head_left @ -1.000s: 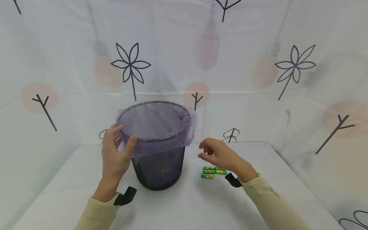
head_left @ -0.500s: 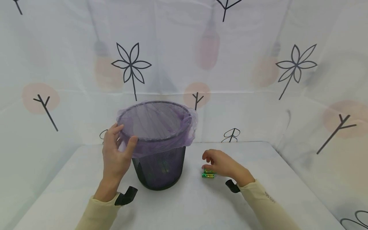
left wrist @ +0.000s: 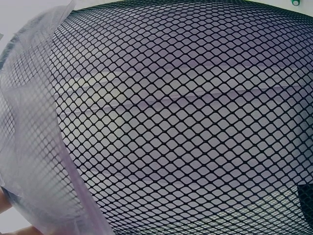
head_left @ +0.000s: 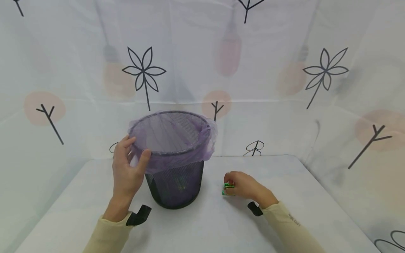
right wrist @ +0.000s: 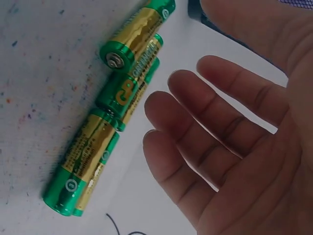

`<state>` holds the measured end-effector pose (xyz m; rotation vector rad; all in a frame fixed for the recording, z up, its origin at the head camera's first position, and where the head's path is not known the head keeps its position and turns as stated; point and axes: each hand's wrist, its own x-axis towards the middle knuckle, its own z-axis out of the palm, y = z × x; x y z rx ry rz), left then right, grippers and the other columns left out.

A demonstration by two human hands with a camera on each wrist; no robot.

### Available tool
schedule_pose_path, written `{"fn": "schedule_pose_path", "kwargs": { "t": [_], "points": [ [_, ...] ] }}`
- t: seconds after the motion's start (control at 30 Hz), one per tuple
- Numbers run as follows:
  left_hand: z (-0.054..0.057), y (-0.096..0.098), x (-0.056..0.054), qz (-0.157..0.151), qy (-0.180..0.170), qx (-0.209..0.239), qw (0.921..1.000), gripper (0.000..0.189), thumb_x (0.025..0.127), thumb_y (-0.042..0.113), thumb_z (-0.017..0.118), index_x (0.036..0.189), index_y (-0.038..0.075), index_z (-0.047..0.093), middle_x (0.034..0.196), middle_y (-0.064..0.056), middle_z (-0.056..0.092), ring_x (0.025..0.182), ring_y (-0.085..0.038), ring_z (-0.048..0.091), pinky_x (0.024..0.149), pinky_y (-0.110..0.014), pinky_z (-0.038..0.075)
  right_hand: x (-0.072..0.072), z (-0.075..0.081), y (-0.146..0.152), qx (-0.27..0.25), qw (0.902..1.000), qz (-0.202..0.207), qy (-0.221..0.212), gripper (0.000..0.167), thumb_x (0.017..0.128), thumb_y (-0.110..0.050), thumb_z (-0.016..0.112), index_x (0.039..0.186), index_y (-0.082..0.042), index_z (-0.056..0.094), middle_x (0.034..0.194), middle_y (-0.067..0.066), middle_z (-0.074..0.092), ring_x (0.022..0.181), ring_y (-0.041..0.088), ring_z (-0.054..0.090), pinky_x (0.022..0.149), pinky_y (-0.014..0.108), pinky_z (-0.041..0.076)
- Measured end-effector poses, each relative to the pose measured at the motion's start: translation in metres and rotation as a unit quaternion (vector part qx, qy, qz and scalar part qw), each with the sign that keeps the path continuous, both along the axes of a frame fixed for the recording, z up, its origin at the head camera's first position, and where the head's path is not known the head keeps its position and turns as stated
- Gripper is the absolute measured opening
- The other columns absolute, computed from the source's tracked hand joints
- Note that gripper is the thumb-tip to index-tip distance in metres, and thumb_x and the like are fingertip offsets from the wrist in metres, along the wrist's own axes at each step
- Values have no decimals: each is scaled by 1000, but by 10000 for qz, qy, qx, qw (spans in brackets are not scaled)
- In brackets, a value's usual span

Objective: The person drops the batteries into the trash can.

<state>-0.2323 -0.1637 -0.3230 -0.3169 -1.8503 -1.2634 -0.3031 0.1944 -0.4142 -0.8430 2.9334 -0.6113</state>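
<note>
A black mesh wastebasket (head_left: 178, 188) stands upright on the white table, lined with a thin purple bin bag (head_left: 177, 162) folded over its rim. My left hand (head_left: 126, 172) holds the rim at the left, thumb on the near side and fingers around the bag's edge. The left wrist view is filled by the basket's mesh wall (left wrist: 186, 117). Beside the basket, my right hand (head_left: 245, 185) is low over several green and gold batteries (head_left: 229, 186), partly hiding them. In the right wrist view its loosely bent fingers (right wrist: 166, 112) lie apart from the batteries (right wrist: 83, 161), with none held.
The white table (head_left: 205, 232) extends to a patterned cloth backdrop (head_left: 272, 123) behind and at both sides. Black wrist-camera mounts sit at both cuffs, the left one (head_left: 139, 215) near the basket's foot.
My right hand has come down to the batteries on the table, covering more of them. The left hand and the wastebasket have stayed in place.
</note>
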Motion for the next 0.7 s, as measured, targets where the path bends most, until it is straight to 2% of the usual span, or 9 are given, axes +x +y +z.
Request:
{"fn": "schedule_pose_path", "kwargs": {
  "t": [0.2, 0.5, 0.7],
  "points": [
    [0, 1, 0, -47, -32, 45, 10000, 54, 83, 20, 71, 130, 3, 51, 142, -11, 41, 129, -29, 43, 103, -48, 41, 2, -7, -2, 372, 9990, 67, 229, 23, 79, -25, 78, 94, -15, 63, 81, -7, 53, 74, 10, 48, 68, 31, 44],
    [-1, 0, -2, 23, -20, 17, 10000, 53, 84, 21, 69, 129, 1, 51, 142, -12, 41, 129, -29, 43, 103, -49, 41, 2, -11, -3, 410, 9972, 223, 586, 20, 79, -22, 77, 90, -18, 62, 80, -8, 50, 72, 8, 45, 65, 27, 42],
    [-1, -1, -1, 49, -38, 2, 10000, 53, 85, 22, 69, 130, 1, 50, 142, -13, 40, 129, -30, 43, 103, -49, 41, 1, -13, -5, 481, 9970, 245, 558, 19, 79, -21, 77, 87, -17, 60, 77, -8, 48, 70, 8, 44, 63, 26, 40]
  ]
}}
